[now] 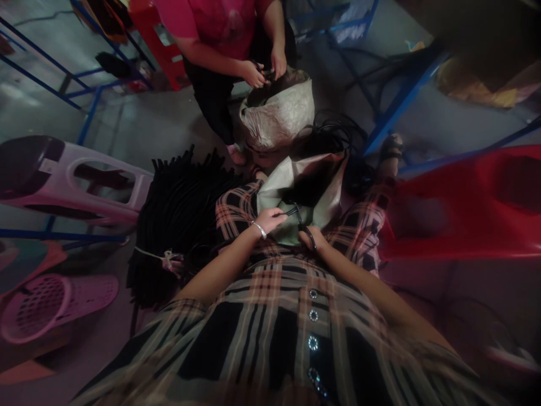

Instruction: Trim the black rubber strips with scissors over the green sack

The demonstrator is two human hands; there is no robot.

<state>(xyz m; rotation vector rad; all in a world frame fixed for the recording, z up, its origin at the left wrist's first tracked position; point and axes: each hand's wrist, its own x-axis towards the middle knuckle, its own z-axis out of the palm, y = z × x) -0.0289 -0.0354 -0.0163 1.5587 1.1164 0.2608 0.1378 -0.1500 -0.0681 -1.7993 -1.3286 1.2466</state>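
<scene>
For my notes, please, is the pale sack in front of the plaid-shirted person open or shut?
Open: the pale sack gapes at its mouth, with black cords rising from it.

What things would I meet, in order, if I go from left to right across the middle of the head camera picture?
Pale pink plastic stool → bundle of thin black strips → left hand → right hand → red plastic stool

A black-and-tan plaid shirt (287,321) with silver-studded buttons, glossy black cords (181,220), a pale greenish-white sack (302,194), a bright red plastic stool (465,197), a pink basket (54,304), a blue metal rack (401,101), a co-worker's pink T-shirt (215,28)
</scene>
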